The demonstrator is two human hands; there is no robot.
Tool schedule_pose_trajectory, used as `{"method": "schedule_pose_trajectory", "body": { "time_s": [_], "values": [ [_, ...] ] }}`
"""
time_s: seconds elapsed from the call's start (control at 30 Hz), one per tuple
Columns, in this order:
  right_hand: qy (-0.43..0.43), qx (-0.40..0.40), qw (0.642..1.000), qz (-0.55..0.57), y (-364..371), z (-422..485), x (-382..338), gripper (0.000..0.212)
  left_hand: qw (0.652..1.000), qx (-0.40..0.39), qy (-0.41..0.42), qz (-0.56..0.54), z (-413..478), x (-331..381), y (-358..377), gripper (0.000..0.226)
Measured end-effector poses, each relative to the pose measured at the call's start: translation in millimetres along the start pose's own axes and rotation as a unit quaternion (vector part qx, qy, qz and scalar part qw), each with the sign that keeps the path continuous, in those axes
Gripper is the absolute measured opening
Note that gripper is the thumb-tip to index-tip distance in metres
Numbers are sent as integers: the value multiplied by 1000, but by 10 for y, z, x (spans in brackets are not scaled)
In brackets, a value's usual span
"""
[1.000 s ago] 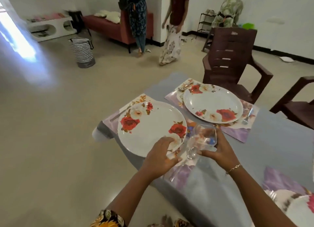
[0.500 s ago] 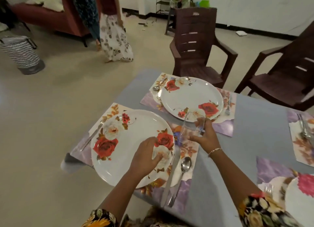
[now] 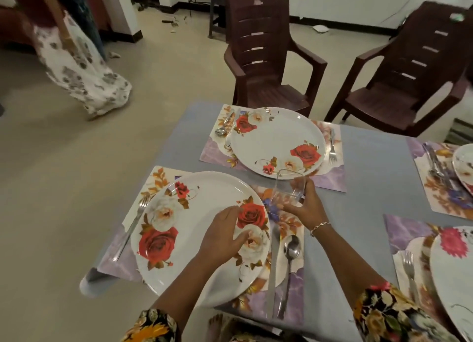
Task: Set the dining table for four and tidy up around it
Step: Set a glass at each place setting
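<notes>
A white plate with red roses (image 3: 194, 213) lies on a floral placemat (image 3: 158, 177) at the near left corner of the grey table (image 3: 368, 182). My left hand (image 3: 222, 234) rests on the plate's right rim. My right hand (image 3: 307, 206) grips a clear drinking glass (image 3: 289, 188) at the placemat's far right corner, just right of the plate. A knife (image 3: 272, 270) and spoon (image 3: 290, 259) lie right of the plate, a fork (image 3: 133, 226) on its left. A second rose plate (image 3: 279, 139) sits behind with its own fork (image 3: 332, 144) and spoon (image 3: 222, 129).
Two brown plastic chairs (image 3: 266, 57) (image 3: 409, 75) stand beyond the table's far edge. Two more place settings (image 3: 442, 177) (image 3: 450, 267) lie at the right. A person in a floral skirt (image 3: 76, 67) stands on the floor at the far left.
My view has swung right and closer to the table. My right hand has carried the glass down toward the placemat's far right corner. My left hand stays on the plate's rim.
</notes>
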State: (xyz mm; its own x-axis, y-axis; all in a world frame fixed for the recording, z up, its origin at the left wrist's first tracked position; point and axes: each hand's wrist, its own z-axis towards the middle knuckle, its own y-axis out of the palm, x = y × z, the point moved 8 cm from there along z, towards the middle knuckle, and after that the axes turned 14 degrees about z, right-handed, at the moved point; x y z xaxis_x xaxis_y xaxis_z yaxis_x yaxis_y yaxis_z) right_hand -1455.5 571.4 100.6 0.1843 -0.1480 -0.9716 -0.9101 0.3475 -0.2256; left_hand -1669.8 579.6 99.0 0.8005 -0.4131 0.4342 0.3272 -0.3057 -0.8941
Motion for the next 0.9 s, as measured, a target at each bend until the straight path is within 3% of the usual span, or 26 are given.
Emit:
{"method": "schedule_pose_trajectory", "body": {
  "time_s": [0.33,0.43,0.5,0.57,0.67,0.83,0.9],
  "values": [
    [55,-11,998,12,5,-106,127,87,997,-35,67,13,48,45,-12,56],
    [9,125,989,-79,-198,-504,47,56,995,-48,90,14,35,88,16,54],
    [-70,188,968,-153,-198,-920,-34,33,993,-54,103,9,22,96,57,52],
    [-116,163,951,-236,-17,-1277,37,33,991,-55,123,10,16,106,102,49],
    [-110,53,924,-363,311,-1547,399,55,989,-59,137,8,8,111,139,47],
    [-141,-21,897,-417,441,-1544,427,90,987,-61,146,4,-14,83,137,49],
    [-137,-31,894,-426,407,-1507,398,93,987,-59,149,2,-25,84,128,47]
  ]
}}
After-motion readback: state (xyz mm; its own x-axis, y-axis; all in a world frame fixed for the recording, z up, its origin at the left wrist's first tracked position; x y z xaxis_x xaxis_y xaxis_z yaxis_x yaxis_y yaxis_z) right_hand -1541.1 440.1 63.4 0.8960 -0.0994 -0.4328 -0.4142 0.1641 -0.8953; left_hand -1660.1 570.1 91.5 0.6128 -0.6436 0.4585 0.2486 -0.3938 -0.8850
